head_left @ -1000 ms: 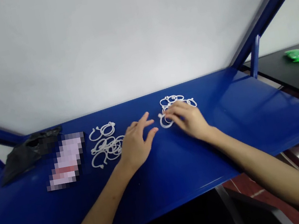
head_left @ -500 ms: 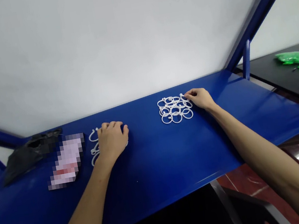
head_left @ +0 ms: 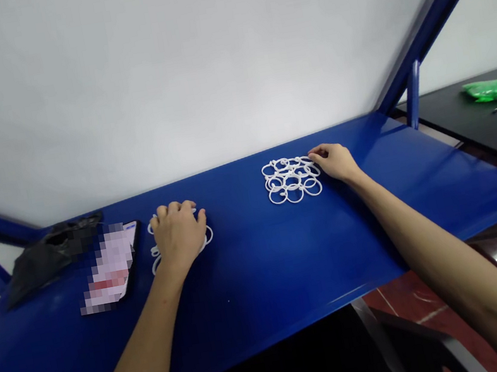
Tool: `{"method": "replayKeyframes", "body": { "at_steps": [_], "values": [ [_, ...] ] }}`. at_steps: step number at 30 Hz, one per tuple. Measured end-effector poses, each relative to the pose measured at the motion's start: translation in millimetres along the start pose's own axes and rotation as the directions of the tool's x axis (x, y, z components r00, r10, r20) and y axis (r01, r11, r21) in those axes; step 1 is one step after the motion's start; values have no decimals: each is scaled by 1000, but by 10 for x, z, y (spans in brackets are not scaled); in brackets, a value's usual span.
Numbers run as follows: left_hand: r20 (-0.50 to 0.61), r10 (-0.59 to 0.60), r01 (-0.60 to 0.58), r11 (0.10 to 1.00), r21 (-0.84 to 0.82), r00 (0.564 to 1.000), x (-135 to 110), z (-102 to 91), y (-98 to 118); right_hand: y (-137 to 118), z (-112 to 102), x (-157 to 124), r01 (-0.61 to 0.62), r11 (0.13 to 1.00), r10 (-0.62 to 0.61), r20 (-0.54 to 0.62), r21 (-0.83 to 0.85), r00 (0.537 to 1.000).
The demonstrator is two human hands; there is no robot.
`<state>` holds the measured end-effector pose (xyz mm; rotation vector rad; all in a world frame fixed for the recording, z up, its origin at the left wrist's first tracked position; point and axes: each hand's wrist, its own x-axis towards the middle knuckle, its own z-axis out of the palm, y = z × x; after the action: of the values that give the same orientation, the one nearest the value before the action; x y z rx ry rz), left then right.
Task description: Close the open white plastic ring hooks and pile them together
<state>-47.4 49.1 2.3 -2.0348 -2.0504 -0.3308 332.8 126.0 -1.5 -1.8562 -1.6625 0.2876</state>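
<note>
Left hand (head_left: 178,237) cupped over plastic rings (head_left: 205,237), grip unclear; right hand (head_left: 335,163) relaxed, not grasping, touching edge of flat ring cluster (head_left: 292,179) just left of it.

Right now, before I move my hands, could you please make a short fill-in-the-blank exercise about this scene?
The right hand touches the ____ side of the white plastic rings. The left hand rests on a second pile of rings, with a phone on its ____ side. The green plastic lies on a ____ tabletop.

Missing words: right; left; black.
</note>
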Motion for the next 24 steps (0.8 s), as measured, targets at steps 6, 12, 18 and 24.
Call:
{"method": "replayKeyframes", "body": {
  "at_steps": [6,12,18,24],
  "values": [
    [-15,38,-39,997,-60,999,-6,16,-12,6,0,-6,12,1000,-12,-1,-13,1000],
    [14,52,-51,996,-73,999,-14,-20,20,20,4,1,88,996,-87,-82,-2,993],
    [-59,28,-41,973,-228,998,-58,-192,244,-187,-5,-238,357,933,-352,-287,-34,891],
    [2,182,-161,875,-456,983,-151,-251,462,-664,158,-789,635,744,-652,20,207,758]
  ]
}}
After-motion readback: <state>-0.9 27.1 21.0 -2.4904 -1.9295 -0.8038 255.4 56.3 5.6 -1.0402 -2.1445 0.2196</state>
